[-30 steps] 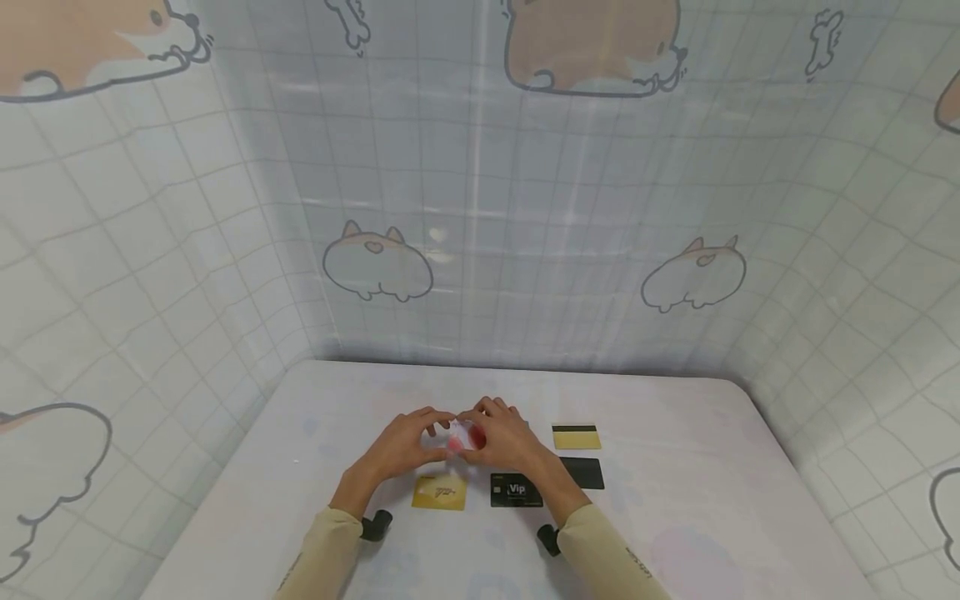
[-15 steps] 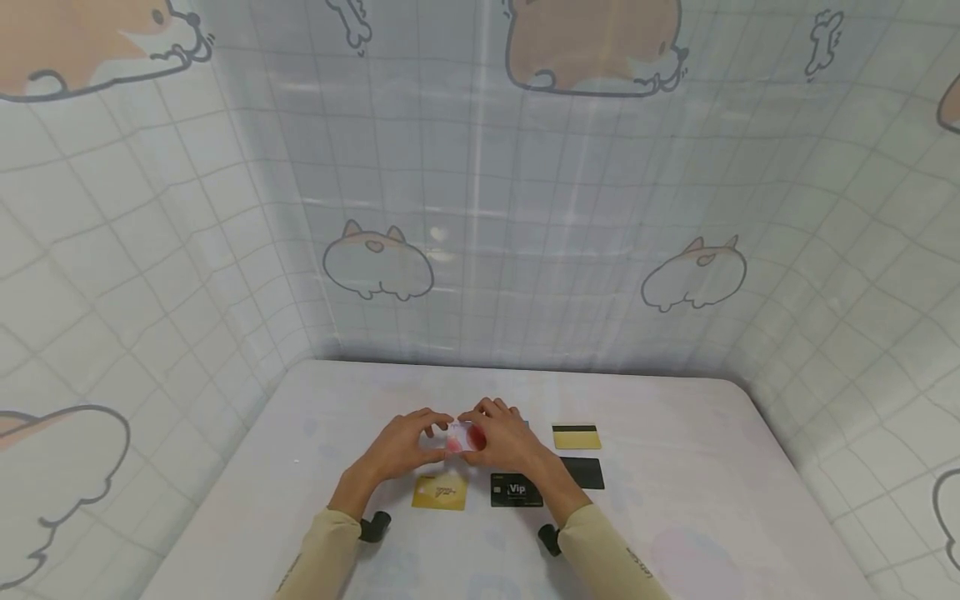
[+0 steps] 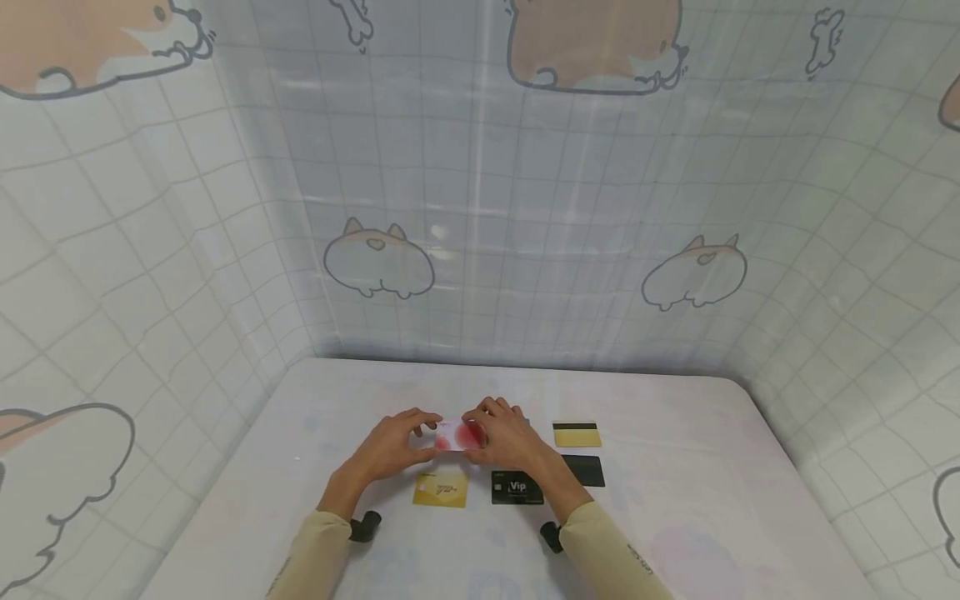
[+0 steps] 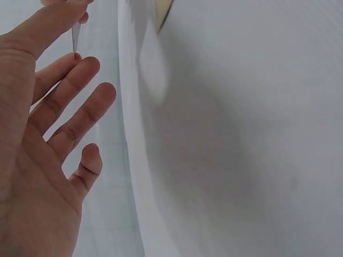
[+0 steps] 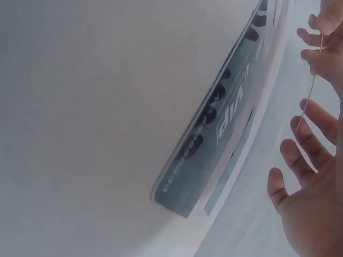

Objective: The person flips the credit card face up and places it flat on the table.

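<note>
A white card with pink-red circles [image 3: 452,435] is held above the table between both hands. My left hand [image 3: 390,446] pinches its left end between thumb and fingertips, the other fingers spread loosely, as the left wrist view shows. On the right end, my right hand [image 3: 506,435] pinches the card with thumb and fingers, covering part of it. Seen edge-on in the right wrist view, the card [image 5: 310,92] is a thin line. Nearer me lie a gold card [image 3: 440,490] and a black card marked Vip [image 3: 517,488].
Right of the right hand lie a gold card with a dark stripe [image 3: 577,435] and a plain black card [image 3: 587,471], partly behind the wrist. A bluish thing peeks out behind the right hand, mostly hidden. Patterned curtain walls [image 3: 517,325] surround the white table [image 3: 675,500].
My left hand has moved slightly left. The pink-and-white card has turned flatter towards the head camera and more of its face shows. The right hand has stayed almost in place.
</note>
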`<state>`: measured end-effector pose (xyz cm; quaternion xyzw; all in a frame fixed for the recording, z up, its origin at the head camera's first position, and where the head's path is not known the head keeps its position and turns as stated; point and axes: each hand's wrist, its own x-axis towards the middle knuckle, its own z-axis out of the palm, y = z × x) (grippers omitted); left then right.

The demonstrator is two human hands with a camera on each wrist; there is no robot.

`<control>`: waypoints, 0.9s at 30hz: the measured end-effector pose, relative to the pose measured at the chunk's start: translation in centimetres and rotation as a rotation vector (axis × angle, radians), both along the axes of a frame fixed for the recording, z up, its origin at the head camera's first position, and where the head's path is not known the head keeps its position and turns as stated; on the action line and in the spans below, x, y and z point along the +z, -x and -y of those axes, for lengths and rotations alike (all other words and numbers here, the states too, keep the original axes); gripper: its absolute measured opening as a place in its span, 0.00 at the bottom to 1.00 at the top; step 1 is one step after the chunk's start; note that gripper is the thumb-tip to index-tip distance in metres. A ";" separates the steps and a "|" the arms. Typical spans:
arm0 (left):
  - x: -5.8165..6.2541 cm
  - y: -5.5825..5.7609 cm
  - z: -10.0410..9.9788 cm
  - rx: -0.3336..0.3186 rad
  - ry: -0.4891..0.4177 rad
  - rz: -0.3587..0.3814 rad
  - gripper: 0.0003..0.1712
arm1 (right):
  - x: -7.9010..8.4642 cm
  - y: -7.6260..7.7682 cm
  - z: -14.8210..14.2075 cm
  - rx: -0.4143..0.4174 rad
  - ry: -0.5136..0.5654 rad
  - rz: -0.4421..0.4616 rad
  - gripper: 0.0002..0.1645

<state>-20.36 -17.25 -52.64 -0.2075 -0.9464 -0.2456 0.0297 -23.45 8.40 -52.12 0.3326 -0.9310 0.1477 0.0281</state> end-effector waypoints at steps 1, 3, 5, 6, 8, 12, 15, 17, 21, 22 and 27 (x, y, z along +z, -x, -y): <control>0.0 0.0 0.2 0.005 0.003 0.005 0.32 | 0.0 0.0 0.1 0.004 -0.008 -0.002 0.31; -0.1 -0.1 0.5 0.018 0.016 0.012 0.32 | 0.0 0.1 0.3 0.013 -0.021 0.000 0.31; -0.2 -0.1 0.8 0.036 0.029 0.021 0.31 | 0.1 0.2 0.6 0.024 -0.029 0.004 0.30; -0.3 -0.1 0.9 0.043 0.035 0.025 0.31 | 0.1 0.2 0.7 0.027 -0.031 0.010 0.30; -0.2 -0.1 1.1 0.053 0.038 0.036 0.31 | 0.0 0.3 1.0 0.027 -0.037 0.024 0.30; -0.1 -0.1 1.4 0.050 0.046 0.049 0.30 | -0.2 0.4 1.5 0.021 -0.048 0.066 0.30; -0.2 -0.3 1.7 0.048 0.060 0.052 0.29 | -0.4 0.4 1.9 0.024 -0.067 0.088 0.30; -0.3 -0.4 2.0 0.052 0.076 0.052 0.29 | -0.5 0.4 2.2 0.031 -0.084 0.094 0.31; -0.3 -0.5 2.4 0.067 0.103 0.073 0.29 | -0.7 0.3 2.9 0.042 -0.119 0.088 0.31; -0.4 -0.5 2.4 0.073 0.111 0.078 0.29 | -0.8 0.3 3.1 0.043 -0.123 0.089 0.31; -0.7 -0.5 2.7 0.080 0.136 0.068 0.29 | -0.9 0.1 3.4 0.033 -0.135 0.088 0.32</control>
